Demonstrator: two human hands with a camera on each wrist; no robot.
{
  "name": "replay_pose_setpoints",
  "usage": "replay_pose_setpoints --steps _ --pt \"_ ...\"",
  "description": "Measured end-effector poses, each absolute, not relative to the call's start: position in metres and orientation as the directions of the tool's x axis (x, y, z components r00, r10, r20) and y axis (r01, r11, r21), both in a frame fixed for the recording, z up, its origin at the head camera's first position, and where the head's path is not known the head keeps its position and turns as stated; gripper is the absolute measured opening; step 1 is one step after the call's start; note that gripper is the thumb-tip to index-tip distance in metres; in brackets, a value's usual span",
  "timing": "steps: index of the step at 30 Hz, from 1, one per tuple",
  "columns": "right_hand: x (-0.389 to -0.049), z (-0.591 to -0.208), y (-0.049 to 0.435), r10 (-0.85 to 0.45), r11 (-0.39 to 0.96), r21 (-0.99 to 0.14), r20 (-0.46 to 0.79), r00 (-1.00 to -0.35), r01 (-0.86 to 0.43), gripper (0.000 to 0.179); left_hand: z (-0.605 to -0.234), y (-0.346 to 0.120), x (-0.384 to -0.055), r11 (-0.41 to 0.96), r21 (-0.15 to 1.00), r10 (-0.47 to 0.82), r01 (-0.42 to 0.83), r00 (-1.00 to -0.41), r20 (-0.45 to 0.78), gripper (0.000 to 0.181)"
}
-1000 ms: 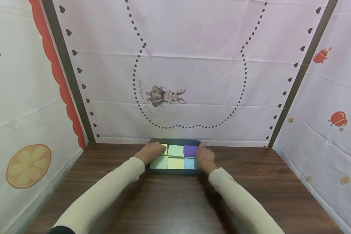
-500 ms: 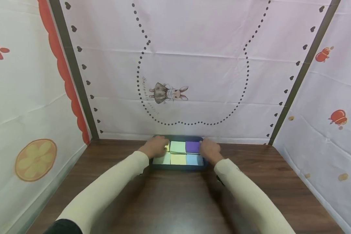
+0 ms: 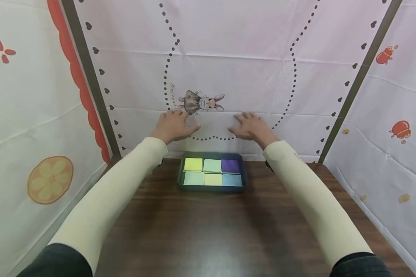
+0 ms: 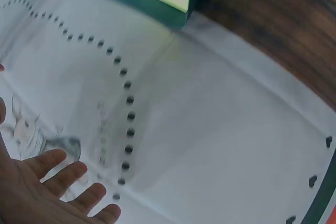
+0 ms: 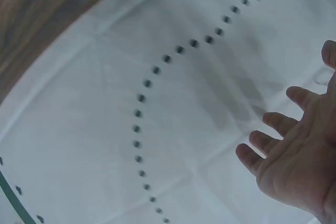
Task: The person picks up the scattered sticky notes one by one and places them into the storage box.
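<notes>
A dark blue rectangular tray [image 3: 213, 189] sits on the wooden table against the back cloth. Inside it, square paper pads lie in two rows: a bright yellow pad [image 3: 193, 164], a pale green pad [image 3: 212, 165] and a purple pad [image 3: 230, 166] at the back, more pale and blue ones in front. My left hand [image 3: 175, 125] is raised above the tray's left side, fingers spread, holding nothing. Level with it on the other side, my right hand [image 3: 252, 127] is also raised with fingers extended and nothing in it. Both wrist views show bare palms before the cloth.
The brown wooden table [image 3: 201, 231] runs from the tray toward me. A white printed cloth [image 3: 263, 88] hangs behind it, with further cloth walls on the left [image 3: 38, 127] and right [image 3: 378, 154].
Both hands have left the tray's ends and risen above it, their fingers now spread. The bright yellow pad and the tray's ends are uncovered.
</notes>
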State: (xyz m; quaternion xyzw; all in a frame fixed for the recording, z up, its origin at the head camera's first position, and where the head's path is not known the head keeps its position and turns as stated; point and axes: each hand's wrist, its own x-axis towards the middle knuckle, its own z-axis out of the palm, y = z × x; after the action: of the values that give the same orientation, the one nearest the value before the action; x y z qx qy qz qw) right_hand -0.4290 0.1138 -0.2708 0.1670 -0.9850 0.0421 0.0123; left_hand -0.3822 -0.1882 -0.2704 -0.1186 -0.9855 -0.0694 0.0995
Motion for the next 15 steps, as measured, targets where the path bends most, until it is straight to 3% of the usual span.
replay_pose_setpoints --steps 6,15 --pt "-0.424 -0.252 0.112 -0.321 0.943 -0.075 0.055 -0.945 -0.325 0.083 -0.259 -0.190 -0.382 0.968 0.138 0.184 0.212 -0.965 0.187 0.092" --pt "-0.420 -0.257 0.111 -0.335 0.939 -0.055 0.086 -0.938 -0.340 0.084 -0.278 -0.195 -0.385 0.966 0.151 0.180 0.208 -0.967 0.179 0.091"
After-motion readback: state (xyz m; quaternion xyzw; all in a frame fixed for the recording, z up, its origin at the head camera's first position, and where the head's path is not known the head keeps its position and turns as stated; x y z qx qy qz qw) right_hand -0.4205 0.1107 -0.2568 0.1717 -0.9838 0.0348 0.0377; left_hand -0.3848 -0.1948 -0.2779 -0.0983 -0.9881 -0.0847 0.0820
